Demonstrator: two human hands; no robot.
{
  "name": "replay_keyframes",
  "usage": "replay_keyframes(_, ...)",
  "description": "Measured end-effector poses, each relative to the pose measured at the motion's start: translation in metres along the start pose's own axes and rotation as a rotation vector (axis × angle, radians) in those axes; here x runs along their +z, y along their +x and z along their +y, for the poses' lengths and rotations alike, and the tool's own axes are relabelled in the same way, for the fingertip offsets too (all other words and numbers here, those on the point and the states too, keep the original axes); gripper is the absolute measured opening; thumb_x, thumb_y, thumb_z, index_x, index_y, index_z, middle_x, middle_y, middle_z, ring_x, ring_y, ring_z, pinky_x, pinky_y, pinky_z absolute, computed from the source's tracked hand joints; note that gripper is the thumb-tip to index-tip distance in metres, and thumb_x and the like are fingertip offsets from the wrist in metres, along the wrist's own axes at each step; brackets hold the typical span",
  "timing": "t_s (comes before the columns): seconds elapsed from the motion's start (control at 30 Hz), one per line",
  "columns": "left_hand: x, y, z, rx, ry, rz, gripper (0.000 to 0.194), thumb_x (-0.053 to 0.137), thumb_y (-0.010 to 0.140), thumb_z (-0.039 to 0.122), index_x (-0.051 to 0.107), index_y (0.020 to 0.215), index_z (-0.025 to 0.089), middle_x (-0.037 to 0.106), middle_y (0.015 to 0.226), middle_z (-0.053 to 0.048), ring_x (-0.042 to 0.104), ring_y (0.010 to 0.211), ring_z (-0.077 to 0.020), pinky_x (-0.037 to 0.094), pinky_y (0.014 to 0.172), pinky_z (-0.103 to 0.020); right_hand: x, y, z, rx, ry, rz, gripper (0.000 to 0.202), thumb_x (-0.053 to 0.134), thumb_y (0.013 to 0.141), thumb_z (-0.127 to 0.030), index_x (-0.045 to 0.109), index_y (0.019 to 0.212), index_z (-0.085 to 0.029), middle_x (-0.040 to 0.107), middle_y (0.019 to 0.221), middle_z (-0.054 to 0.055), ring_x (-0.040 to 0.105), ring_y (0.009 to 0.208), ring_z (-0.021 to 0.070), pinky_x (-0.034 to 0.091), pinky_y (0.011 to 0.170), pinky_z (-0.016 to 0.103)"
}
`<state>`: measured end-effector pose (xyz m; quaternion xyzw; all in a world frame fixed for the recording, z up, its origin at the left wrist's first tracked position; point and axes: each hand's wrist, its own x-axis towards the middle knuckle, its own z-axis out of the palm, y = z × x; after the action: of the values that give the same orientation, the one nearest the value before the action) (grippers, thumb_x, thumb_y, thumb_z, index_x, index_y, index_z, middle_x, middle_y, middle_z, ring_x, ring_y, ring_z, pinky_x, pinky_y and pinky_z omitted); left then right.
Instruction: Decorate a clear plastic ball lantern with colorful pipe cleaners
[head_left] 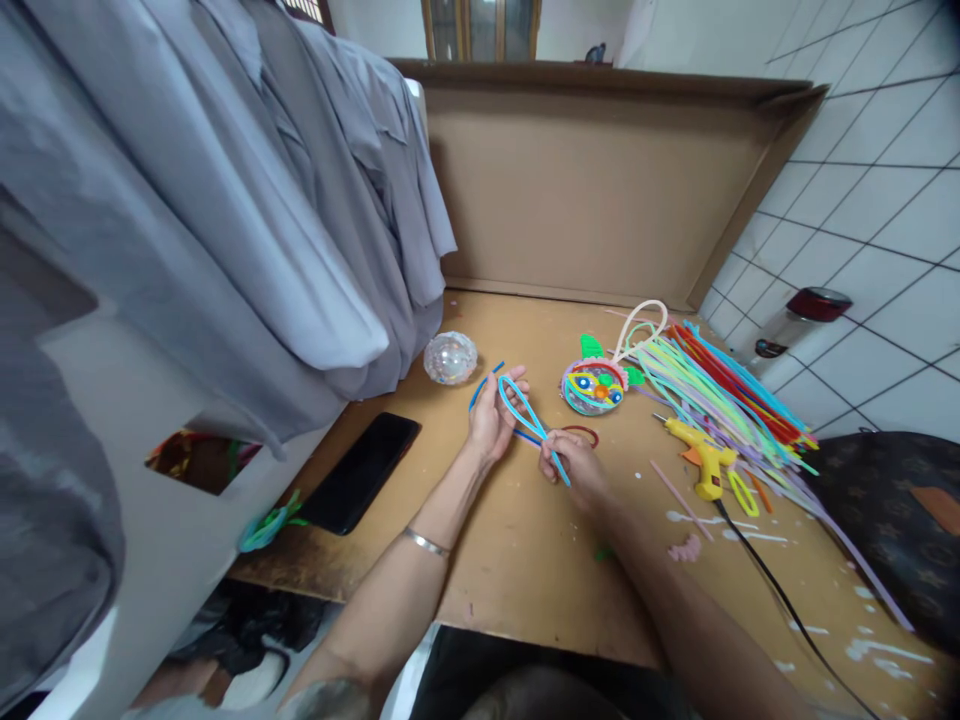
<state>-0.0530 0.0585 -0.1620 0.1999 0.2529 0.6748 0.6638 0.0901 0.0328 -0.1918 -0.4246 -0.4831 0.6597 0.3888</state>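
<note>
A light blue pipe cleaner [532, 415] is bent into a narrow loop with its ends crossed. My right hand [574, 465] pinches it near the crossing, and a short tail sticks out below the fingers. My left hand [491, 420], palm up with fingers curled, holds the rounded end of the loop. A dark blue pipe cleaner [528, 437] passes behind my left hand; whether that hand touches it is hidden. Just beyond my right hand lies a dark red loop [585, 432]. Past it sits a decorated clear ball [596, 388] with a colourful face, green ears and a cream hanging loop [652, 312].
A clear faceted ball [450, 358] and black phone [361, 472] lie left. Right are a pipe cleaner pile [720, 390], yellow glue gun [701, 455] with a trailing cord [780, 590], and dark bag [892, 510]. Hanging grey garments [300, 200] and a cardboard panel [600, 190] border the table.
</note>
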Motion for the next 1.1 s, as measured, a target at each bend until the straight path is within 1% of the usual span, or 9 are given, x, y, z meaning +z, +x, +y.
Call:
replay_keyframes(0.13, 0.001, 0.001, 0.000, -0.014, -0.032, 0.012, 0.030, 0.057, 0.091, 0.040, 0.067, 0.094, 0.012, 0.065, 0.073, -0.004, 0.058, 0.065, -0.0097, 0.045, 0.062, -0.020, -0.001, -0.001, -0.001, -0.003, 0.080, 0.005, 0.017, 0.055, 0.063, -0.034, 0.049, 0.055, -0.021, 0.044, 0.039, -0.005, 0.039, 0.037, 0.0084, 0.023, 0.040, 0.021)
replay_keyframes(0.33, 0.000, 0.002, 0.000, 0.007, -0.071, 0.020, 0.020, 0.066, 0.086, 0.033, 0.065, 0.083, 0.013, 0.064, 0.072, -0.002, 0.060, 0.066, -0.0084, 0.045, 0.063, -0.019, 0.001, -0.003, -0.003, -0.004, 0.102, -0.014, 0.017, 0.057, 0.060, -0.035, 0.051, 0.053, -0.020, 0.044, 0.040, -0.005, 0.039, 0.036, 0.0078, 0.024, 0.040, 0.022)
replay_keyframes(0.47, -0.006, 0.006, -0.002, 0.028, -0.082, 0.027, 0.018, 0.069, 0.084, 0.031, 0.065, 0.083, 0.013, 0.063, 0.071, -0.001, 0.058, 0.063, -0.0076, 0.043, 0.058, -0.019, 0.001, -0.003, -0.003, 0.002, 0.092, -0.024, 0.017, 0.057, 0.060, -0.035, 0.052, 0.054, -0.020, 0.045, 0.040, -0.005, 0.039, 0.036, 0.0081, 0.024, 0.040, 0.022)
replay_keyframes(0.67, -0.014, 0.012, -0.005, 0.068, -0.088, 0.037, 0.018, 0.075, 0.079, 0.027, 0.065, 0.083, 0.013, 0.062, 0.068, 0.001, 0.058, 0.063, -0.0059, 0.046, 0.063, -0.018, 0.000, -0.003, -0.004, -0.007, 0.060, -0.042, 0.017, 0.055, 0.063, -0.035, 0.051, 0.055, -0.020, 0.044, 0.040, -0.005, 0.039, 0.037, 0.0088, 0.024, 0.041, 0.022)
replay_keyframes(0.77, -0.015, 0.014, -0.006, 0.069, -0.095, 0.072, 0.018, 0.077, 0.077, 0.025, 0.065, 0.080, 0.013, 0.062, 0.065, 0.002, 0.056, 0.057, -0.0042, 0.044, 0.057, -0.015, 0.000, -0.003, -0.004, -0.010, 0.060, -0.058, 0.018, 0.056, 0.064, -0.034, 0.050, 0.054, -0.020, 0.043, 0.041, -0.005, 0.039, 0.037, 0.0085, 0.025, 0.041, 0.022)
replay_keyframes(0.87, -0.015, 0.014, -0.005, 0.052, -0.085, 0.101, 0.018, 0.077, 0.076, 0.024, 0.064, 0.079, 0.013, 0.062, 0.062, 0.003, 0.049, 0.048, -0.0018, 0.037, 0.046, -0.013, 0.001, -0.002, -0.004, 0.002, 0.068, -0.081, 0.019, 0.057, 0.064, -0.034, 0.050, 0.053, -0.020, 0.041, 0.042, -0.006, 0.039, 0.037, 0.0080, 0.025, 0.041, 0.022)
replay_keyframes(0.93, -0.014, 0.013, -0.004, 0.045, -0.057, 0.099, 0.018, 0.078, 0.075, 0.024, 0.064, 0.079, 0.012, 0.062, 0.061, 0.003, 0.044, 0.044, -0.0009, 0.033, 0.042, -0.013, 0.001, -0.001, -0.003, 0.022, 0.061, -0.090, 0.019, 0.058, 0.063, -0.034, 0.050, 0.053, -0.020, 0.040, 0.041, -0.006, 0.039, 0.037, 0.0081, 0.024, 0.040, 0.022)
replay_keyframes(1.0, -0.012, 0.011, -0.003, 0.056, -0.022, 0.096, 0.020, 0.079, 0.073, 0.024, 0.064, 0.079, 0.012, 0.062, 0.062, 0.002, 0.041, 0.043, -0.0007, 0.030, 0.040, -0.014, 0.000, 0.000, -0.002, 0.031, 0.044, -0.108, 0.019, 0.058, 0.063, -0.035, 0.051, 0.053, -0.019, 0.040, 0.041, -0.006, 0.041, 0.037, 0.0085, 0.025, 0.040, 0.022)
replay_keyframes(1.1, -0.010, 0.008, -0.003, 0.091, 0.026, 0.075, 0.025, 0.082, 0.069, 0.025, 0.064, 0.080, 0.011, 0.062, 0.063, 0.002, 0.041, 0.045, -0.0009, 0.030, 0.042, -0.014, -0.001, 0.000, -0.001, 0.026, 0.023, -0.135, 0.021, 0.060, 0.064, -0.038, 0.056, 0.057, -0.018, 0.047, 0.043, -0.004, 0.045, 0.040, 0.0097, 0.031, 0.042, 0.022)
